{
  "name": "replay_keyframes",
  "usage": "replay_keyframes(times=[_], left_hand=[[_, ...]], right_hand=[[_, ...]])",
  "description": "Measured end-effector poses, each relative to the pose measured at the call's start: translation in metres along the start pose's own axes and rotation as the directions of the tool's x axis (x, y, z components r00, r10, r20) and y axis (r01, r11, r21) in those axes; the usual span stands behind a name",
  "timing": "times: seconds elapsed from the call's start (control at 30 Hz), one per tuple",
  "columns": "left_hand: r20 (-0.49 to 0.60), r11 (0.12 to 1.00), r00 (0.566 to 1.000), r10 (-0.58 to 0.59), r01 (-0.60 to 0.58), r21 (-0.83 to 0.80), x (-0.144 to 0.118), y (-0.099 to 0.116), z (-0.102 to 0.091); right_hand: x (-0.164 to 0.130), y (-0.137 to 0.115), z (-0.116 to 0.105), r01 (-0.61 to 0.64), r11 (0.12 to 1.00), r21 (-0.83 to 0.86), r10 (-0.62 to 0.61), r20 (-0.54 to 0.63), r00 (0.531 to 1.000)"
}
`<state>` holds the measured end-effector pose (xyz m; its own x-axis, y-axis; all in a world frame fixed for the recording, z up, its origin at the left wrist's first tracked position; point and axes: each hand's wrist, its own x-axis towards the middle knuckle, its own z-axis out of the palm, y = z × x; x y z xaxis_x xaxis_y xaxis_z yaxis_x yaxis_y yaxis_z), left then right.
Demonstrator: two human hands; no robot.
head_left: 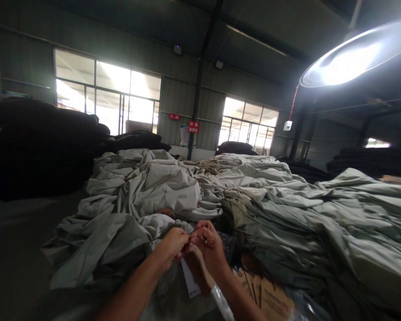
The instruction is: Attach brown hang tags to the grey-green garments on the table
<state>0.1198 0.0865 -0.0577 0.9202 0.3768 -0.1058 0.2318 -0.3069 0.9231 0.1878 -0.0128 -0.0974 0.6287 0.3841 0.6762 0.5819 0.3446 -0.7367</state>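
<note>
My left hand (176, 243) and my right hand (209, 240) meet over the near work surface, fingers pinched together at the tips. Just below them hangs a hang tag (190, 278) with a white face, beside a brown card partly covered by my right wrist. Both hands seem to pinch its top end; whatever fine string lies between the fingertips is too small to make out. To the right of my right forearm lie kraft-brown hang tags (265, 294) with dark cords. Pale grey-green cloth (163, 187) is heaped right beyond my hands.
More grey-green fabric (304, 209) spreads in folds to the right. Dark stacked piles (36, 147) stand at the left. Clear plastic (307, 307) lies by the brown tags. A bright lamp (350, 64) hangs at upper right, with a pull switch (288, 125) on a red cord.
</note>
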Motion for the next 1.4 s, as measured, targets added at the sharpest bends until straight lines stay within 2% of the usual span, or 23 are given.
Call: replay_keyframes(times=[0.07, 0.13, 0.2, 0.27, 0.33, 0.37, 0.43, 0.47, 0.53, 0.6, 0.67, 0.83, 1.0, 1.1, 1.2, 1.27, 1.33, 1.4], left_hand=[[-0.08, 0.992, 0.995, 0.064, -0.055, 0.113, 0.005, -0.002, -0.005], [-0.141, 0.96, 0.973, 0.182, -0.144, 0.241, 0.006, -0.003, -0.007], [-0.17, 0.882, 0.925, 0.341, -0.252, 0.399, 0.005, -0.005, -0.004], [-0.177, 0.783, 0.851, 0.494, -0.346, 0.517, 0.004, -0.01, 0.003], [-0.195, 0.727, 0.773, 0.604, -0.433, 0.533, 0.006, -0.016, 0.01], [-0.217, 0.73, 0.744, 0.632, -0.477, 0.49, 0.009, -0.02, 0.013], [-0.267, 0.756, 0.715, 0.646, -0.552, 0.352, 0.015, -0.027, 0.015], [-0.287, 0.772, 0.717, 0.635, -0.574, 0.272, 0.019, -0.03, 0.014], [-0.293, 0.801, 0.75, 0.593, -0.588, 0.115, 0.024, -0.033, 0.01], [-0.254, 0.821, 0.794, 0.552, -0.57, 0.002, 0.027, -0.034, 0.006], [-0.205, 0.831, 0.819, 0.536, -0.555, -0.046, 0.029, -0.034, 0.003], [-0.183, 0.841, 0.83, 0.527, -0.54, -0.027, 0.031, -0.035, 0.002], [-0.296, 0.859, 0.811, 0.504, -0.507, 0.075, 0.031, -0.034, 0.004], [-0.316, 0.894, 0.841, 0.439, -0.444, 0.061, 0.031, -0.032, 0.004], [-0.298, 0.916, 0.872, 0.388, -0.4, 0.025, 0.032, -0.033, 0.003], [-0.259, 0.925, 0.898, 0.355, -0.378, -0.044, 0.034, -0.035, 0.002], [-0.169, 0.919, 0.933, 0.317, -0.346, -0.189, 0.037, -0.038, -0.001], [-0.085, 0.879, 0.943, 0.32, -0.33, -0.344, 0.039, -0.041, -0.004]], right_hand=[[-0.002, 0.006, 0.003, -0.077, 0.994, 0.072, 0.074, 0.037, 0.997], [-0.004, 0.012, 0.006, -0.172, 0.97, 0.169, 0.164, 0.062, 0.985], [-0.004, 0.018, 0.008, -0.273, 0.926, 0.261, 0.266, 0.064, 0.962], [-0.003, 0.023, 0.007, -0.356, 0.881, 0.312, 0.36, 0.046, 0.932], [-0.002, 0.027, 0.004, -0.414, 0.853, 0.318, 0.429, 0.023, 0.903], [-0.002, 0.028, 0.002, -0.436, 0.842, 0.316, 0.455, 0.018, 0.891], [-0.001, 0.031, -0.001, -0.474, 0.824, 0.311, 0.491, 0.028, 0.871], [-0.001, 0.031, -0.003, -0.491, 0.813, 0.312, 0.504, 0.043, 0.862], [0.0, 0.032, -0.004, -0.521, 0.788, 0.329, 0.525, 0.083, 0.847], [0.0, 0.031, -0.005, -0.539, 0.763, 0.357, 0.536, 0.115, 0.836], [0.0, 0.031, -0.005, -0.549, 0.741, 0.386, 0.548, 0.124, 0.827], [0.0, 0.032, -0.004, -0.548, 0.735, 0.399, 0.562, 0.095, 0.822], [0.0, 0.027, -0.001, -0.521, 0.773, 0.363, 0.535, 0.07, 0.842], [0.0, 0.026, 0.002, -0.515, 0.785, 0.346, 0.528, 0.061, 0.847], [0.0, 0.029, 0.002, -0.485, 0.822, 0.297, 0.508, -0.001, 0.861], [0.0, 0.032, 0.002, -0.462, 0.854, 0.241, 0.48, -0.019, 0.877], [0.0, 0.033, 0.002, -0.442, 0.875, 0.197, 0.452, -0.001, 0.892], [0.0, 0.033, 0.002, -0.432, 0.882, 0.186, 0.435, 0.03, 0.9]])
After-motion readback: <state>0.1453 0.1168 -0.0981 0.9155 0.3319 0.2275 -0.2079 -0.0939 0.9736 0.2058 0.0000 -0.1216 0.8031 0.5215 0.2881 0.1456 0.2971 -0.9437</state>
